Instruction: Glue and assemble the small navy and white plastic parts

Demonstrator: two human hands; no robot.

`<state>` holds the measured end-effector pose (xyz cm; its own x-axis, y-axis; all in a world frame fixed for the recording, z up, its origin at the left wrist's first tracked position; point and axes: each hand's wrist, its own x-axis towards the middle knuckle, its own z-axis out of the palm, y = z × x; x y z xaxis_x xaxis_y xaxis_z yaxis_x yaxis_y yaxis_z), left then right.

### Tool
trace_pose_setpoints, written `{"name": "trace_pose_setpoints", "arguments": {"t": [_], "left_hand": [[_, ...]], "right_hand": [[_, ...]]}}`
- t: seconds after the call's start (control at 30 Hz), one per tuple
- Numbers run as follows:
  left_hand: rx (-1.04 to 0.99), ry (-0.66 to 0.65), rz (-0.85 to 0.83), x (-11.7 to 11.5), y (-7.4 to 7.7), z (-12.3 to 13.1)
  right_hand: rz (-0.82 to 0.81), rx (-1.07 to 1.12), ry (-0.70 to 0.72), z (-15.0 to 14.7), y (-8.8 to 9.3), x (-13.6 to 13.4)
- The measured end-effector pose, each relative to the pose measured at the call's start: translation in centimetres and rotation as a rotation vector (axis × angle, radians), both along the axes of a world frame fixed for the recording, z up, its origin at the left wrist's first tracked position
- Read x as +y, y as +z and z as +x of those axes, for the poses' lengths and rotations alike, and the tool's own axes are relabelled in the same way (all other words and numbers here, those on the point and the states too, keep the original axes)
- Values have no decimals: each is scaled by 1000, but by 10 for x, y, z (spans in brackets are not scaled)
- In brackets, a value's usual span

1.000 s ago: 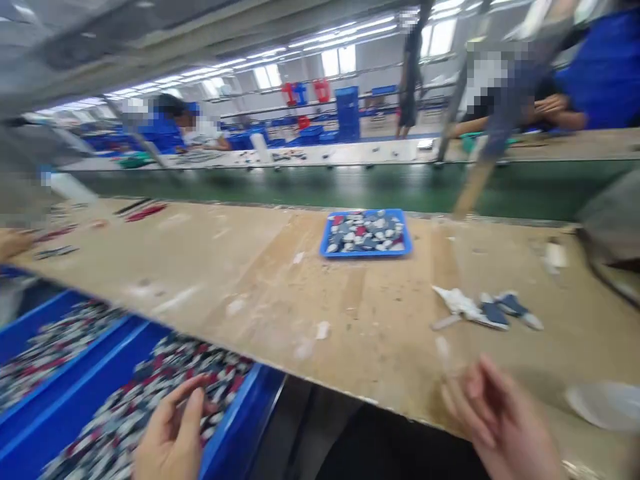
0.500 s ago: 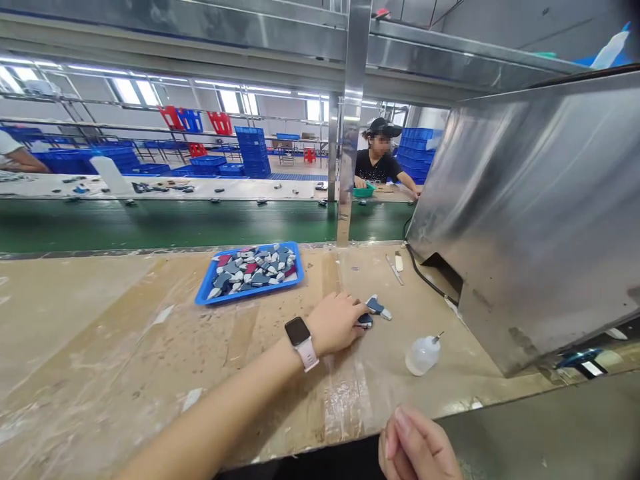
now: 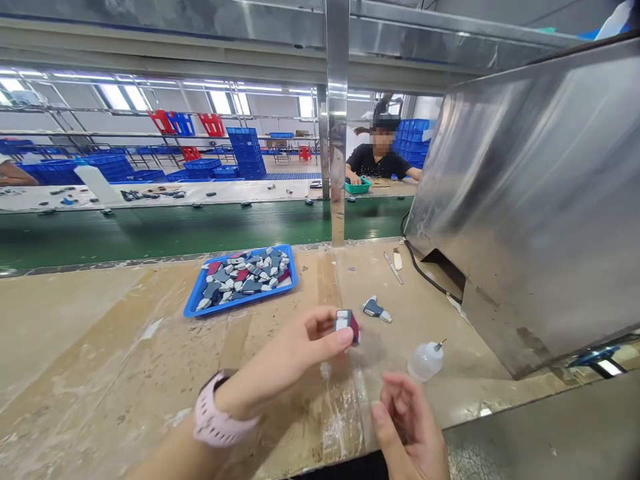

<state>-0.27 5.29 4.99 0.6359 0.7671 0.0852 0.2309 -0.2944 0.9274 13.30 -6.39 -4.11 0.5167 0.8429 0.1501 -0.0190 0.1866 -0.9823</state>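
A small white, dark blue and maroon moulded piece [image 3: 354,328] is pinched between the thumb and fingers of my left hand [image 3: 305,347], which wears a watch with a pink strap. Near the table's front edge, my right hand [image 3: 410,423] has its thumb and fingers apart and holds nothing. Beyond the hands, a blue-grey and white piece [image 3: 377,309] of similar size lies on the table. A squat translucent bottle [image 3: 425,362] with a thin metal nozzle tip is just beyond my right hand.
A blue tray [image 3: 187,308] heaped with similar pieces lies at the left. A blade-like tool [image 3: 393,268] lies farther back. A large metal housing [image 3: 530,200] bounds the right side. Behind a metal post [image 3: 338,133] runs a green conveyor belt [image 3: 250,227]; a co-worker [image 3: 383,160] sits across it.
My left hand has lifted one piece off the table, drawn it nearer and turned its palm side up. My right hand has risen slightly and its fingers have spread from a closed pose.
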Motion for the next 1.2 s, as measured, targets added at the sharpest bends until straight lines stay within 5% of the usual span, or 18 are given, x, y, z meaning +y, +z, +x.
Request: {"name": "trace_pose_setpoints", "arguments": {"t": [0.13,0.27,0.53,0.73,0.93,1.07,1.2], "left_hand": [[-479,-10,-628,-47,-18,-10],[-456,217,-819,-70,-35,-12],[-340,193,-734,-78,-40,-23],[-488,-64,-872,-78,-54,-32],[-555,-170,-929,-83,-56,-41],[-447,-2,-816,-90,-47,-47],[-276,410,-355,-99,-42,-51]], "right_hand": [[151,-242,125,-6,13,8],[200,-429,269,-5,14,3],[337,-652,353,2,15,-7],[448,-916,262,4,32,0],[481,-963,291,0,50,0],[486,-931,331,-4,49,1],[486,-943,239,-11,39,-3]]}}
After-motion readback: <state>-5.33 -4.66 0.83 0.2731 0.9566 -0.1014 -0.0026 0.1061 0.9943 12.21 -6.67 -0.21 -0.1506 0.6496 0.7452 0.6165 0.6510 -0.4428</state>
